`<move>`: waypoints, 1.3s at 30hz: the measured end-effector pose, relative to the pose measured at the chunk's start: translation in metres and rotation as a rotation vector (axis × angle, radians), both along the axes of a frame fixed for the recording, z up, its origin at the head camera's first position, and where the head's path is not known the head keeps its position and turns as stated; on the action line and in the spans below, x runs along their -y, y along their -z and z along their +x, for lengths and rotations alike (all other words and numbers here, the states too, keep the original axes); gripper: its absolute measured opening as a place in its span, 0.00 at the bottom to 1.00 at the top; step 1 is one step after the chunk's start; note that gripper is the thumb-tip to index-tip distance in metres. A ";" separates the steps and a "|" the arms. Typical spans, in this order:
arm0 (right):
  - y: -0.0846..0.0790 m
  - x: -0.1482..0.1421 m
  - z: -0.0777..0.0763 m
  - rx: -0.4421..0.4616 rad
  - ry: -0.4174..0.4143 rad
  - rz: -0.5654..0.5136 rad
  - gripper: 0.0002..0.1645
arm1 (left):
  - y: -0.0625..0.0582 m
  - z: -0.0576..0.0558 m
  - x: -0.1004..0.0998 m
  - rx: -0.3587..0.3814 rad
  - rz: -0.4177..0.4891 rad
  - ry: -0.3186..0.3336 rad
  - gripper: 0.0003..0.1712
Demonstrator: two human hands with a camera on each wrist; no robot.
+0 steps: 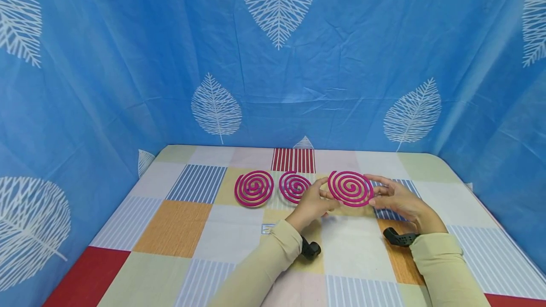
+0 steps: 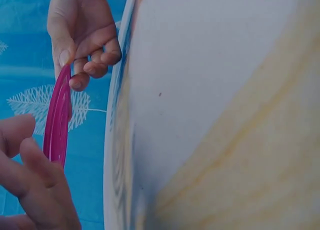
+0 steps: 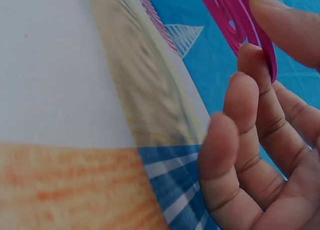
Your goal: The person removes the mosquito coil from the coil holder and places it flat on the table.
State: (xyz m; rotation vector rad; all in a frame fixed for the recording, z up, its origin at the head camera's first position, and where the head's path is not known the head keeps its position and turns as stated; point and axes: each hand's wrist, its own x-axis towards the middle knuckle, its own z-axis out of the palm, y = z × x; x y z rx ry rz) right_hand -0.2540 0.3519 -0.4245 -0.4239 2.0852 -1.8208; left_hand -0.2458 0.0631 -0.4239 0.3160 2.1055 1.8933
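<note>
Between the two hands, a magenta spiral mosquito coil (image 1: 350, 188) is held up over the table, its flat face toward the head camera. My left hand (image 1: 313, 205) pinches its left edge, and my right hand (image 1: 398, 198) grips the right edge between thumb and fingers. In the left wrist view the coil (image 2: 57, 120) appears edge-on, the right hand (image 2: 85, 35) at its far end. The right wrist view has the thumb and a finger on the coil's rim (image 3: 270, 65). Left of the hands lie a second coil (image 1: 294, 186), partly covered by the left hand, and a third coil (image 1: 254, 188).
A patchwork-patterned cloth (image 1: 166, 226) covers the table. Left of the left forearm lies a small pale rectangle with a blue edge (image 1: 268, 229). Blue leaf-printed curtains (image 1: 341, 60) hang behind and at both sides. Each wrist wears a black strap (image 1: 401, 237).
</note>
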 end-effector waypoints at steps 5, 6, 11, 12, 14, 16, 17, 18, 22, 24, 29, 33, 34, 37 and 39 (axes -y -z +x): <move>0.001 0.002 0.000 0.028 0.069 0.095 0.49 | 0.003 -0.002 -0.003 0.049 0.007 0.001 0.48; 0.001 0.003 0.000 0.033 0.079 0.111 0.49 | 0.004 -0.002 -0.003 0.058 0.008 0.001 0.48; 0.004 0.004 -0.001 0.060 0.100 0.134 0.52 | 0.006 -0.003 -0.004 0.084 -0.001 0.001 0.46; 0.004 0.004 -0.001 0.062 0.100 0.134 0.53 | 0.006 -0.003 -0.004 0.087 -0.004 0.002 0.46; 0.005 0.004 -0.001 0.069 0.104 0.134 0.52 | 0.006 -0.003 -0.004 0.093 -0.009 0.004 0.46; 0.006 0.003 -0.002 0.077 0.111 0.138 0.52 | 0.006 -0.004 -0.004 0.105 -0.012 0.008 0.46; 0.006 0.003 -0.002 0.079 0.112 0.141 0.51 | 0.006 -0.004 -0.004 0.107 -0.014 0.010 0.46; 0.007 0.002 -0.002 0.081 0.115 0.146 0.51 | 0.007 -0.004 -0.004 0.111 -0.016 0.014 0.46; 0.009 0.001 -0.003 0.086 0.109 0.152 0.51 | 0.007 -0.004 -0.005 0.129 -0.011 0.031 0.44; 0.009 0.000 -0.003 0.087 0.108 0.155 0.51 | 0.008 -0.004 -0.005 0.138 -0.007 0.034 0.43; 0.010 0.000 -0.003 0.099 0.107 0.154 0.51 | 0.009 -0.003 -0.004 0.151 -0.005 0.022 0.42; 0.009 0.000 -0.003 0.107 0.113 0.160 0.50 | 0.009 -0.003 -0.005 0.155 -0.016 0.016 0.41; 0.010 0.000 -0.003 0.109 0.117 0.165 0.50 | 0.009 -0.003 -0.005 0.157 -0.018 0.016 0.40; 0.010 0.000 -0.003 0.108 0.121 0.182 0.49 | 0.009 -0.004 -0.005 0.159 -0.035 0.018 0.39; 0.010 -0.001 -0.003 0.105 0.125 0.199 0.49 | 0.009 -0.004 -0.005 0.160 -0.045 0.024 0.38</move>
